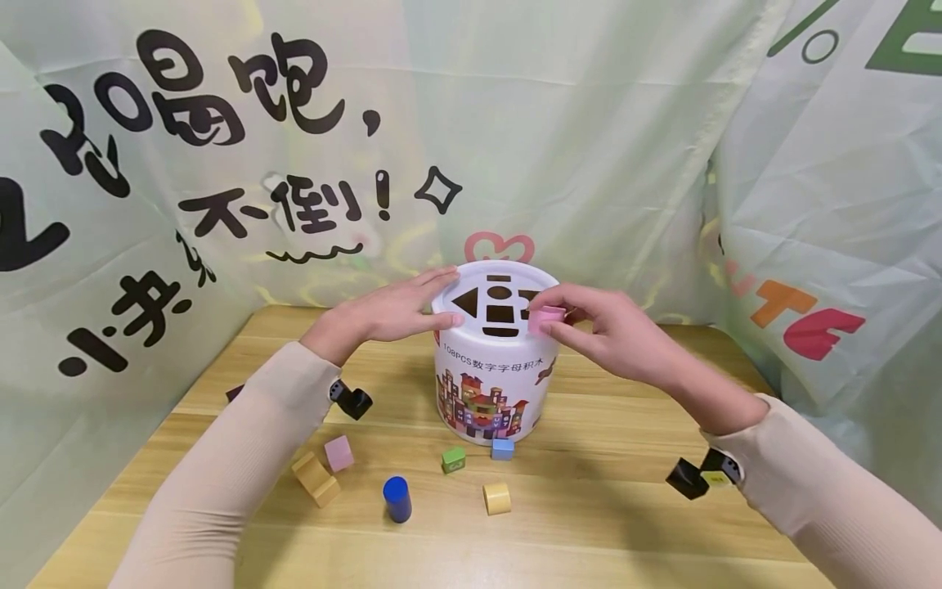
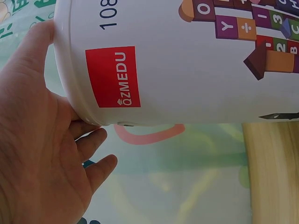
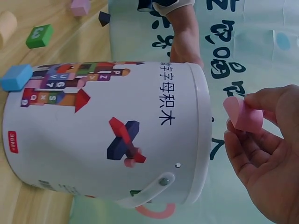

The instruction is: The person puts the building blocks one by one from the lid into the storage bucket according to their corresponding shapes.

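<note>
A white bucket [image 1: 491, 360] with a printed block-castle picture stands upright on the table, its white lid [image 1: 471, 282] cut with shaped holes. My left hand [image 1: 393, 311] rests against the lid's left rim with fingers extended; the left wrist view shows its thumb and fingers at the rim. Over the lid's right edge my right hand [image 1: 599, 327] pinches a pink block [image 1: 546, 319] between thumb and fingers. In the right wrist view this pink block [image 3: 244, 115] has a curved cut-out and is held apart from the lid.
In front of the bucket lie a green block [image 1: 454, 460], a blue block [image 1: 503, 449], a yellow half-round block [image 1: 496, 498] and a dark blue cylinder [image 1: 397, 499]. Near the left forearm are a pink block [image 1: 339, 453] and a yellow block [image 1: 316, 479]. A printed curtain hangs behind.
</note>
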The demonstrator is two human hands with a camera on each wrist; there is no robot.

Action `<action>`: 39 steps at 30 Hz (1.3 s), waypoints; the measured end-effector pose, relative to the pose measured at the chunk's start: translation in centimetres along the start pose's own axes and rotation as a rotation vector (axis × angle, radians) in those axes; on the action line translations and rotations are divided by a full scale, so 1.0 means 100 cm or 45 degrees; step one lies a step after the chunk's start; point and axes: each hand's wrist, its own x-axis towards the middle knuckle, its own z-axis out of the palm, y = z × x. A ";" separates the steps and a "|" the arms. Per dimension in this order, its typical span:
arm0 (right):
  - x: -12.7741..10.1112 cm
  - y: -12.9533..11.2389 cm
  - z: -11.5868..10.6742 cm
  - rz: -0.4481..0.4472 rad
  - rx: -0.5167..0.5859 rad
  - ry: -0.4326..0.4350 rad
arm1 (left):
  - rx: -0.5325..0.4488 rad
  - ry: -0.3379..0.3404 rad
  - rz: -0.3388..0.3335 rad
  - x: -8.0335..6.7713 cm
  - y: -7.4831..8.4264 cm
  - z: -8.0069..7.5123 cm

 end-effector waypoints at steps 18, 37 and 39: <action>0.033 0.008 0.027 0.066 0.077 -0.044 | -0.010 0.001 0.008 -0.001 -0.001 0.002; 0.040 0.009 0.038 0.089 0.098 -0.133 | -0.001 0.008 0.027 0.002 -0.001 0.002; 0.041 0.009 0.038 0.113 0.102 -0.144 | 0.001 0.006 0.023 0.002 -0.001 0.001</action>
